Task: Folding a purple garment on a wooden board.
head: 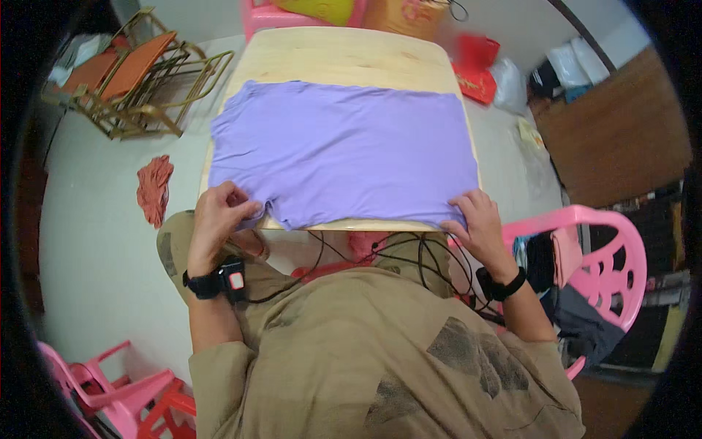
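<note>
A lavender knit garment, probably a T-shirt (351, 148), lies spread over the pale wooden table (351, 55). Its near edge reaches the table's front edge, with small folds at the near left. My left hand (222, 211) pinches the cloth at the near left corner between thumb and fingers. At the near right corner, my right hand (476, 219) has its thumb and fingers on the garment's edge, pinching it. Both wrists wear black straps; a small device (235, 280) sits on the left one, with a cable running from it.
Black cables (422, 255) hang beneath the table's front edge. On the right, a pink plastic chair (614, 263) carries folded clothes. A rust-coloured cloth (155, 189) lies on the floor at left, near a bamboo folding chair (142, 82). Red bags (477, 71) stand beyond the table's right side.
</note>
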Motion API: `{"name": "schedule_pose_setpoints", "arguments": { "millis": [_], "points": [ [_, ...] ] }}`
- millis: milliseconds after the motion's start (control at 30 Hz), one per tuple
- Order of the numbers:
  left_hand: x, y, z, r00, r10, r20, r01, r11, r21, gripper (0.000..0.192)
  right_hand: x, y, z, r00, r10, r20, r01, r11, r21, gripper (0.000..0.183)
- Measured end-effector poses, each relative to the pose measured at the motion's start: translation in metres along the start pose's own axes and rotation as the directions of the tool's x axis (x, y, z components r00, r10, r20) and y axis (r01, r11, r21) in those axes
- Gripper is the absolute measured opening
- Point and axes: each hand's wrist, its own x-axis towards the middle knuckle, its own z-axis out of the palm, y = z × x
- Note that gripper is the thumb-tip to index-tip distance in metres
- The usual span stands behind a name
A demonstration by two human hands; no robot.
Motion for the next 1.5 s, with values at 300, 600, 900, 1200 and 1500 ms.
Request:
{"name": "schedule_pose_setpoints", "arguments": {
  "millis": [300, 600, 900, 1200, 1500],
  "points": [
    [-0.024, 0.03, 0.007, 0.925, 0.348, 0.153, -0.371, 0.735, 0.568, 0.045, -0.03, 0.017, 0.01, 0.993, -0.055, -0.109, 0.044, 0.993, -0.106, 0.039],
    [-0.011, -0.015, -0.023, 0.911, 0.332, 0.242, -0.411, 0.697, 0.587, 0.02, -0.037, 0.042, 0.018, 0.991, -0.099, -0.092, 0.094, 0.994, -0.055, 0.036],
    [0.007, -0.012, -0.06, 0.975, 0.122, 0.185, -0.121, 0.992, -0.018, 0.018, -0.023, 0.093, -0.005, 0.942, 0.228, 0.245, -0.335, 0.657, 0.675, 0.031],
    [0.085, -0.037, -0.051, 0.982, -0.189, 0.008, 0.156, 0.783, -0.603, 0.046, 0.056, 0.135, 0.042, 0.859, 0.509, 0.056, -0.368, 0.536, 0.76, 0.032],
    [0.073, -0.033, 0.01, 0.879, 0.108, -0.465, -0.257, 0.928, -0.269, 0.044, 0.056, 0.081, 0.041, 0.86, 0.411, -0.304, -0.415, 0.908, 0.054, 0.023]
  ]
}}
